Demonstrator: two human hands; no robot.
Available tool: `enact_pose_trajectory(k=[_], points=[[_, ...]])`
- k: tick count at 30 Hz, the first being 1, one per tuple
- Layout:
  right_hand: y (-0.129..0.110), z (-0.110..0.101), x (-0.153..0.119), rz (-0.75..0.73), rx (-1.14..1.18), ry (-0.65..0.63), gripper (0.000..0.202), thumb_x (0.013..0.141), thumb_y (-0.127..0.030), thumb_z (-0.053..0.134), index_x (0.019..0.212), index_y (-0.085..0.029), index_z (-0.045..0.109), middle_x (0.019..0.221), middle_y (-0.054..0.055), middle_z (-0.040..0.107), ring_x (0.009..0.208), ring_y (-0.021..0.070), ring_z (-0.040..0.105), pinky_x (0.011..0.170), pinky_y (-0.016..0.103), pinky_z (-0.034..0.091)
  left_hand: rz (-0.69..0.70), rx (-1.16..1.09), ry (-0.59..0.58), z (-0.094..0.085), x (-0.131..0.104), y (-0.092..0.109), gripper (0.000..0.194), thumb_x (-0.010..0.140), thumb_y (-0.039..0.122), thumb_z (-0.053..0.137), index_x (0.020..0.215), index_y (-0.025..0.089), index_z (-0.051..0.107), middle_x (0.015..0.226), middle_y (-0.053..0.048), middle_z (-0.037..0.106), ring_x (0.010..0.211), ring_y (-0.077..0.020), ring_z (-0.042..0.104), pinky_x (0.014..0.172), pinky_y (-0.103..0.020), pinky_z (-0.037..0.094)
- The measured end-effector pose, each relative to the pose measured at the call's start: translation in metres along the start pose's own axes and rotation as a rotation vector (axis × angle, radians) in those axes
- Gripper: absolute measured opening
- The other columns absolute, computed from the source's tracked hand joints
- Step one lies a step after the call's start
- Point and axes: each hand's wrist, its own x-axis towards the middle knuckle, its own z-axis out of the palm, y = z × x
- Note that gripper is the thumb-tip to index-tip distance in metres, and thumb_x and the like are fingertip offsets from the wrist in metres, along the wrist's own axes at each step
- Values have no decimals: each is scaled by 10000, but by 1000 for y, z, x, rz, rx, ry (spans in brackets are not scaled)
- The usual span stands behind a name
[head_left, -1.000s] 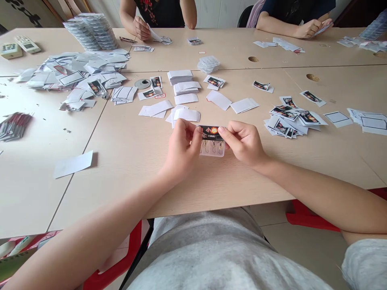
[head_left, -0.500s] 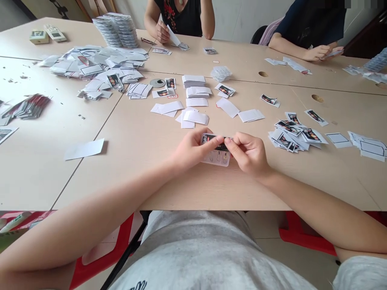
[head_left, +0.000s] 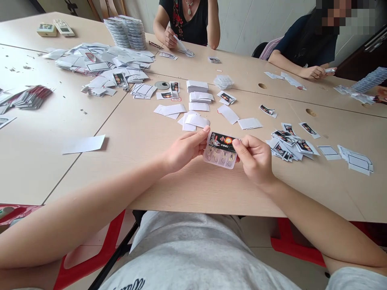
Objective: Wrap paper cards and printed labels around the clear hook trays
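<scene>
A small clear plastic box [head_left: 219, 158] with a black printed label across its upper part is held above the table edge; small hooks show in its compartments. My left hand [head_left: 189, 149] grips the box's left side, thumb at its upper left corner. At the right side, my right hand [head_left: 255, 159] pinches the box with the thumb on the label. Just beyond lie loose white cards [head_left: 196, 121] and a stack of white cards [head_left: 197, 86]. A pile of printed labels [head_left: 292, 143] lies right of my right hand.
A large heap of white cards [head_left: 99, 60], stacked clear boxes [head_left: 125, 32] and a tape roll [head_left: 162, 85] lie farther back. One white card [head_left: 84, 145] is at left. Two people sit across the table [head_left: 169, 185], their hands holding small items.
My left thumb has moved off the label to the box's corner, uncovering more of the label. My right thumb has shifted slightly right. The camera view has shifted and tilted.
</scene>
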Motion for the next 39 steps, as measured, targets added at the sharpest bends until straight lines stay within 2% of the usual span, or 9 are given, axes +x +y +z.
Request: enact_pose_trajectory(k=[5, 11, 17, 20, 24, 29, 39], points=[[1, 0, 0, -33, -66, 43, 390, 862, -333, 576, 549, -197, 387, 480, -36, 404, 466, 90, 358, 468, 257, 300, 0, 280, 21, -6, 1, 2, 325, 860, 447, 531, 800, 140, 619, 779, -67, 634, 686, -145, 576, 658, -287, 482], [4, 0, -1, -36, -113, 46, 400, 860, -326, 575, 558, -194, 350, 502, -42, 339, 492, 89, 293, 469, 259, 263, 32, 461, 27, -7, 1, -2, 312, 873, 419, 498, 765, 150, 615, 718, -39, 607, 675, -148, 568, 657, -298, 488], [4, -1, 2, -29, -103, 21, 378, 867, -313, 563, 565, -191, 371, 519, -40, 354, 502, 88, 313, 481, 255, 281, 12, 539, 36, -7, 2, -2, 197, 880, 283, 474, 823, 146, 605, 738, -26, 597, 698, -138, 554, 665, -277, 454], [4, -1, 3, 22, -55, -14, 349, 842, -338, 597, 596, -195, 395, 552, -37, 386, 521, 91, 346, 499, 256, 308, 17, 569, 61, -7, 3, -2, 188, 873, 266, 475, 791, 146, 595, 720, -22, 583, 682, -138, 539, 648, -276, 436], [7, -1, 3, 57, 8, -25, 359, 768, -289, 682, 640, -205, 357, 606, -49, 369, 541, 85, 359, 513, 249, 320, 20, 565, 80, -5, 2, -1, 179, 865, 237, 471, 759, 145, 581, 684, -11, 553, 658, -129, 525, 623, -263, 418], [8, -1, 1, 87, 5, -61, 321, 787, -260, 656, 657, -206, 368, 606, -52, 360, 511, 76, 325, 468, 241, 273, 21, 634, 99, -5, 1, 0, 173, 861, 227, 464, 754, 141, 569, 682, -11, 547, 649, -126, 507, 618, -261, 407], [7, -2, 0, 109, 47, -86, 294, 813, -239, 634, 670, -206, 379, 585, -57, 349, 483, 67, 319, 440, 232, 263, -60, 528, 108, 0, 0, 5, 148, 848, 166, 474, 722, 133, 545, 659, 5, 532, 630, -105, 521, 614, -239, 421]])
